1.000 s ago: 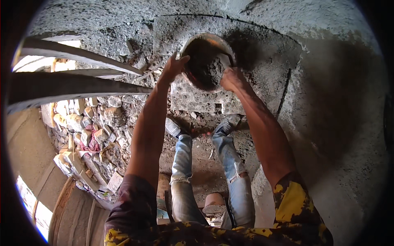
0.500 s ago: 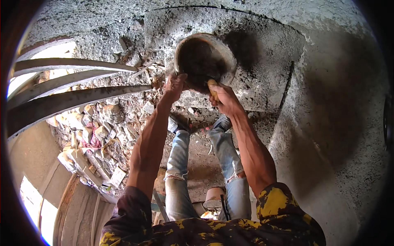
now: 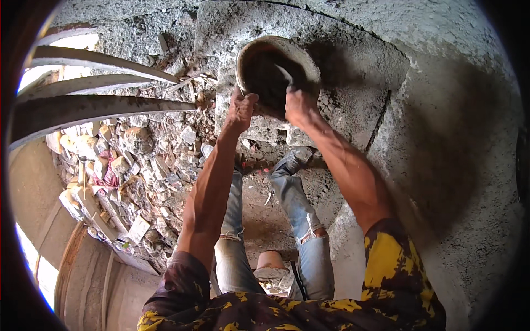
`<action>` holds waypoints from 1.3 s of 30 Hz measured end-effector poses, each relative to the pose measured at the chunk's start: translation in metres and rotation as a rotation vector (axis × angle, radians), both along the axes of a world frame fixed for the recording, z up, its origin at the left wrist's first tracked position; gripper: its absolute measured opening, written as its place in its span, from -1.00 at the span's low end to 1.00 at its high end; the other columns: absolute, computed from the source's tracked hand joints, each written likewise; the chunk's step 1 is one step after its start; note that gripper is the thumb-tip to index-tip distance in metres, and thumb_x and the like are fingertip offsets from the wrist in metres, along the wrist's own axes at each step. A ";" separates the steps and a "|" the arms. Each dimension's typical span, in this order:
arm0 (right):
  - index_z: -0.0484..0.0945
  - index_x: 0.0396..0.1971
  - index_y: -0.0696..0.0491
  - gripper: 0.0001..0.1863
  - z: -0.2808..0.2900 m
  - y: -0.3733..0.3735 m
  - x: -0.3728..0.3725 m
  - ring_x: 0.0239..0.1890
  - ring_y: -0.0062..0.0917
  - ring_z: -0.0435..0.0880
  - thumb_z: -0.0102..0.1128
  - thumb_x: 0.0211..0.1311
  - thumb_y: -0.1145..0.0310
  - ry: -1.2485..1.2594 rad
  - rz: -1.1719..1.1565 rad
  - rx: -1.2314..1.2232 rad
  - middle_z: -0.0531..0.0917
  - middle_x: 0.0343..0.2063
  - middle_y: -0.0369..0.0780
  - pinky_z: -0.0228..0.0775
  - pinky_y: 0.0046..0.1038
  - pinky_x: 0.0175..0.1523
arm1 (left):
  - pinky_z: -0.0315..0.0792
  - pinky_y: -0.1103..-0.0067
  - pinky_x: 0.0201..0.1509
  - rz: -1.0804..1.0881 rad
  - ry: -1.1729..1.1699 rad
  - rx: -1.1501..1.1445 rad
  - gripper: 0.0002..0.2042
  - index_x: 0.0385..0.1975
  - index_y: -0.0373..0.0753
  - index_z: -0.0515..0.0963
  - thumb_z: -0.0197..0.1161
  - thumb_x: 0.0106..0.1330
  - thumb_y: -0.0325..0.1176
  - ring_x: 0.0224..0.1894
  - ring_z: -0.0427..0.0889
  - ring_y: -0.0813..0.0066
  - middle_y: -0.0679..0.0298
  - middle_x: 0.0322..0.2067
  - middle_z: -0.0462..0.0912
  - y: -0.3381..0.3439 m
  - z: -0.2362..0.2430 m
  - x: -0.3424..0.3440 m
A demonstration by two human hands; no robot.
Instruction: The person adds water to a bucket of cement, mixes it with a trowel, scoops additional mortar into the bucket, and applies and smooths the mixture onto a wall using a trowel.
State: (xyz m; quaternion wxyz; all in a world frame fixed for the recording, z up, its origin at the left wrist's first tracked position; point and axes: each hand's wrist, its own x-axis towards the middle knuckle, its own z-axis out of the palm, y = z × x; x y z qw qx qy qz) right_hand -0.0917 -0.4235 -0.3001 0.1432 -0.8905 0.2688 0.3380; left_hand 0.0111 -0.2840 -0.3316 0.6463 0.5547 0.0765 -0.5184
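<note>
gripping the near-left rim of a round container (image 3: pixel 312 58), the person's left hand (image 3: pixel 241 108) has its thumb by the edge and its other fingers partly hidden. the right hand (image 3: pixel 302 107) is clenched at the near right side of the opening, around a trowel (image 3: pixel 285 74); the handle is mostly covered by the fist, and the pale blade points up and leftward over the container's inside. dark material (image 3: pixel 267 77) lies within, too shaded to tell what it is.

the container sits on a rough grey slab (image 3: pixel 359 66), straight ahead of the person, beyond the shoes (image 3: pixel 298 156). legs in torn blue jeans (image 3: pixel 295 201) stand apart on the near side, and a small pinkish bucket (image 3: pixel 271 260) shows between them near the lower edge. to the left, long grey beams (image 3: pixel 110 111) reach in toward the slab, above a heap of rubble (image 3: pixel 141 140) with a reddish cloth (image 3: pixel 110 177) caught in it. a broad shadow darkens the concrete surface (image 3: pixel 475 259) on the right.
</note>
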 end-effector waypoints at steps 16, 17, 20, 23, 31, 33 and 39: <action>0.25 0.03 0.12 -0.46 -0.004 -0.052 -0.016 -0.71 -0.62 0.37 0.16 -0.02 0.48 0.517 -0.571 0.595 0.44 -0.61 -0.21 0.26 -0.52 -0.71 | 0.57 0.44 -0.35 0.188 0.104 0.011 -0.65 -0.04 -0.21 0.30 0.06 0.13 -0.44 -0.44 0.49 0.45 0.28 -0.35 0.47 0.041 -0.015 -0.023; 0.17 0.05 0.04 -0.45 0.005 -0.036 -0.026 -0.72 -0.65 0.35 0.15 0.03 0.47 0.442 -0.964 0.905 0.41 -0.62 -0.26 0.24 -0.59 -0.73 | 0.57 0.46 -0.39 0.190 0.092 0.037 -0.68 -0.07 -0.19 0.33 0.08 0.14 -0.43 -0.43 0.50 0.46 0.29 -0.37 0.46 0.049 -0.012 -0.014; 0.33 -0.19 0.02 -0.75 0.000 0.004 -0.027 -0.73 -0.70 0.34 0.09 0.12 0.48 0.363 -1.079 1.172 0.41 -0.62 -0.32 0.23 -0.71 -0.74 | 0.57 0.46 -0.39 0.148 0.103 0.042 -0.70 -0.10 -0.18 0.34 0.10 0.14 -0.41 -0.43 0.52 0.46 0.29 -0.37 0.46 0.065 -0.029 -0.015; 0.38 -0.34 0.10 -0.90 -0.023 0.039 -0.039 -0.77 -0.76 0.31 0.02 0.20 0.41 0.033 -1.514 1.812 0.41 -0.61 -0.33 0.25 -0.71 -0.74 | 0.56 0.48 -0.37 0.112 0.144 0.026 -0.73 -0.15 -0.21 0.36 0.12 0.14 -0.39 -0.42 0.52 0.47 0.29 -0.39 0.48 0.057 -0.028 -0.011; 0.30 -0.17 0.15 -0.61 0.052 0.005 -0.058 -0.82 -0.70 0.35 -0.13 0.31 0.08 0.078 -1.533 1.920 0.40 -0.67 -0.31 0.31 -0.66 -0.76 | 0.51 0.53 -0.34 0.053 0.139 0.104 -0.72 -0.21 -0.22 0.44 0.23 0.10 -0.29 -0.40 0.52 0.55 0.33 -0.41 0.54 0.059 -0.022 -0.012; 0.32 -0.16 0.09 -0.58 0.079 -0.019 -0.044 -0.82 -0.67 0.37 -0.13 0.30 0.00 0.206 -1.269 1.462 0.39 -0.70 -0.33 0.28 -0.62 -0.82 | 0.55 0.49 -0.32 0.094 0.124 0.125 -0.77 -0.26 -0.26 0.47 0.20 0.11 -0.33 -0.38 0.54 0.52 0.31 -0.44 0.53 0.065 -0.028 -0.010; 0.35 -0.09 0.24 -0.61 0.003 0.008 0.002 -0.51 -0.43 0.57 0.01 0.13 0.31 0.173 -0.028 0.227 0.55 -0.53 -0.12 0.44 -0.34 -0.41 | 0.54 0.50 -0.33 -0.004 -0.041 0.104 -0.74 -0.26 -0.32 0.46 0.09 0.00 -0.46 -0.40 0.57 0.43 0.26 -0.41 0.55 0.024 -0.040 -0.032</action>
